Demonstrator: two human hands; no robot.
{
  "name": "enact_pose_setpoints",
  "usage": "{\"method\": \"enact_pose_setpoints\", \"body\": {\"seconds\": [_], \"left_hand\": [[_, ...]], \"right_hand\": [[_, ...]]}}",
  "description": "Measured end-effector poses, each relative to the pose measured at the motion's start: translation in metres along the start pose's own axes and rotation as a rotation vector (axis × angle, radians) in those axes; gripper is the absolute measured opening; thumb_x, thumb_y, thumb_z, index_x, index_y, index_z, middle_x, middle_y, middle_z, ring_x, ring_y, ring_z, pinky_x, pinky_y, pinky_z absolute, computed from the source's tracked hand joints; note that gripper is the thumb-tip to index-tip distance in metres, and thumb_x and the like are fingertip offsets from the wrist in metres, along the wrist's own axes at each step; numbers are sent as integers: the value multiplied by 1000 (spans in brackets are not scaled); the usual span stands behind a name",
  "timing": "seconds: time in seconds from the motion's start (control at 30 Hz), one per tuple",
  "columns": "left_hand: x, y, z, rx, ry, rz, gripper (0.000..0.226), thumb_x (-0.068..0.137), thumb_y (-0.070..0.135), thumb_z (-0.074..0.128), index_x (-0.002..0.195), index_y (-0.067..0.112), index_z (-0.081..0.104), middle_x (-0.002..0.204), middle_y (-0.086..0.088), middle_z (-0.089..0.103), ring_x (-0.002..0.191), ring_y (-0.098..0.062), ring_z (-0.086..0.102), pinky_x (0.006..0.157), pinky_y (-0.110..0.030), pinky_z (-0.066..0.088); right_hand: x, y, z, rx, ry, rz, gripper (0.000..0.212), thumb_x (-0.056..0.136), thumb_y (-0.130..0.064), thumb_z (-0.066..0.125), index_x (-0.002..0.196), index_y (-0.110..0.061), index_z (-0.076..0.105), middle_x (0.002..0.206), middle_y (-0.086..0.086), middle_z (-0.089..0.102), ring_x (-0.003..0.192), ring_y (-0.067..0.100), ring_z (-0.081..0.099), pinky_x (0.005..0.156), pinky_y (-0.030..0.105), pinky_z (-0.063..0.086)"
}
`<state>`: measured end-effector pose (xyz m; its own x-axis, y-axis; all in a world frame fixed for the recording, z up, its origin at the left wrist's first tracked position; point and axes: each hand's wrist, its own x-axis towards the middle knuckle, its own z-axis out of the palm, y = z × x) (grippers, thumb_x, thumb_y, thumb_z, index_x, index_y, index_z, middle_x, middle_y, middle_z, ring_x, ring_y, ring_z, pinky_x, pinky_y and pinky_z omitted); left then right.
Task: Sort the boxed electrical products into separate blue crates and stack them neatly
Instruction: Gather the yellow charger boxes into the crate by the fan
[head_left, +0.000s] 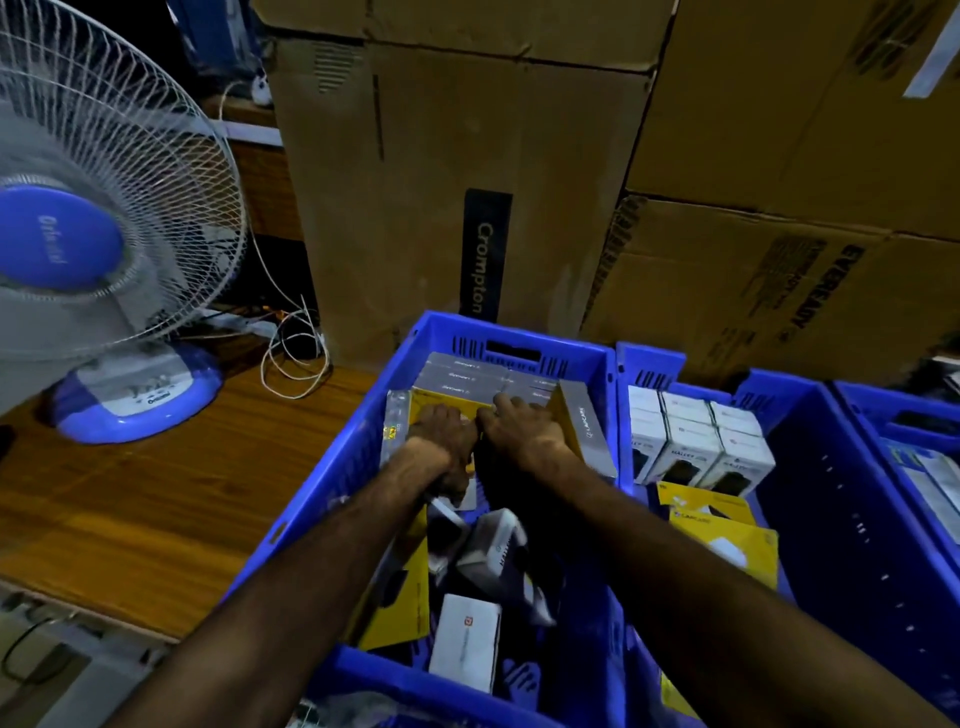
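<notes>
Blue crate (363, 441) holds both hands: the left hand (441, 423) grips a yellow box (447, 402), the right hand (519, 421) presses flat-fingered beside it.

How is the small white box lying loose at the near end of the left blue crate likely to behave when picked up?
The white box looks like stiff printed carton, so it should probably keep its shape when gripped. Being flat-sided, it is unlikely to roll. It lies tilted on loose packs in the blue crate, so neighbours may shift.
</notes>
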<state>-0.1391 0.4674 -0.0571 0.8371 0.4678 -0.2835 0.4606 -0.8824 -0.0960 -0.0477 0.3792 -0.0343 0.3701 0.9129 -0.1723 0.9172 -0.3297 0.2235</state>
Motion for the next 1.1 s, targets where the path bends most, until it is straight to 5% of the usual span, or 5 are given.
{"method": "enact_pose_setpoints", "body": {"seconds": [0.5, 0.63, 0.8, 0.93, 1.1], "left_hand": [[-111, -23, -128, -775, 425, 248, 93, 46, 55, 99, 125, 47, 50, 123, 10, 54, 120, -16, 45, 102, -40, 46], [-107, 37, -161, -876, 299, 539, 87, 55, 46, 101, 128, 45, 54, 126, 13, 60, 123, -9, 57, 106, -36, 49], [-69, 145, -167, -557, 36, 675, 79, 58, 53, 97, 126, 38, 58, 120, 10, 61, 111, -15, 59, 95, -30, 50], [-37, 206, -134, -268, -136, 661, 85, 50, 63, 94, 122, 35, 57, 118, 8, 62, 108, -20, 58, 96, -35, 51], [-23, 229, -98, 85, -171, 540, 92, 58, 55, 93, 135, 25, 52, 135, -6, 56, 123, -29, 48, 95, -44, 48]], "right_hand": [[-152, 107, -85, 1127, 744, 64, 80, 71, -31, 94, 139, -26, 54, 123, -3, 63, 113, 8, 61, 97, 16, 45], [-198, 162, -78, 1384, 576, 173, 91, 63, -56, 91, 141, -30, 53, 117, 4, 74, 109, 13, 69, 89, 28, 55], [-234, 211, -45, 1139, 57, 361, 64, 87, -20, 80, 143, -15, 51, 84, -4, 73, 70, 5, 65, 63, 21, 50], [-239, 223, 14, 1007, -186, 467, 96, 49, -66, 92, 126, -17, 62, 90, 10, 74, 76, 18, 64, 65, 37, 50], [-237, 223, 73, 842, -402, 583, 57, 96, -9, 68, 147, -2, 46, 99, 20, 68, 69, 15, 61, 55, 21, 45]]}}
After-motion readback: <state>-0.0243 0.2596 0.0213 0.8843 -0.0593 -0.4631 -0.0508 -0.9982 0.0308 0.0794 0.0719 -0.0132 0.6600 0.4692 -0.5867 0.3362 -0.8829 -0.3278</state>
